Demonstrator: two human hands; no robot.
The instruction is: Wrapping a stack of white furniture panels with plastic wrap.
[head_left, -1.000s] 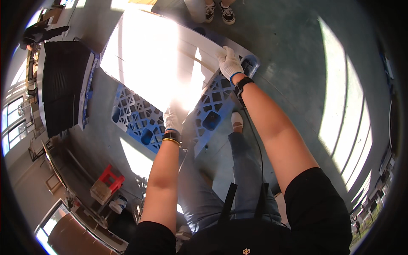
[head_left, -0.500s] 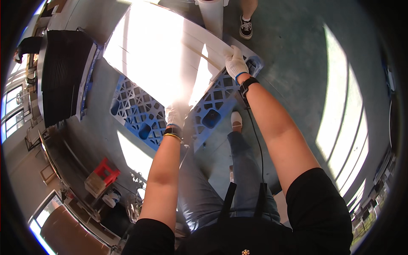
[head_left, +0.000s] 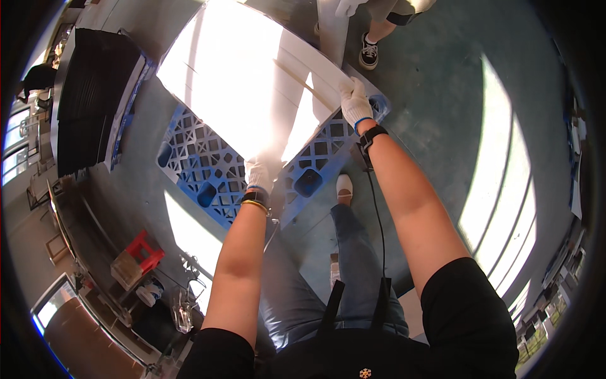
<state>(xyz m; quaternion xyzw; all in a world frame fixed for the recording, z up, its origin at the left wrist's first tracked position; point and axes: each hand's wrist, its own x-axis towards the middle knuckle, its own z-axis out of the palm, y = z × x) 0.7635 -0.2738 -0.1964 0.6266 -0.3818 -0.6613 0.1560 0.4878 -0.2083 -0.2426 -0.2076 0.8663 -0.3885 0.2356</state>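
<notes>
Above the blue lattice pallet (head_left: 206,194), I'm seeing the white panel (head_left: 252,69) extending forward, the left hand (head_left: 257,174) meeting its nearest corner, the right hand (head_left: 355,100) its right-hand corner, finger closure on either being unclear.

off to your left you have a broad black stack (head_left: 95,101), with blue showing along its right side; beyond it, a person in dark clothing (head_left: 39,77) near your windows (head_left: 16,142). lower on that side you can see a red stool (head_left: 146,251) just beside a brownish box (head_left: 128,271), and a small wooden frame (head_left: 58,249) near the wall. across the grey-green floor (head_left: 435,95) to your right lies a long curved patch of sunlight (head_left: 502,189). ahead of you is a co-worker's black sneaker (head_left: 368,54) with a white sole.
</notes>
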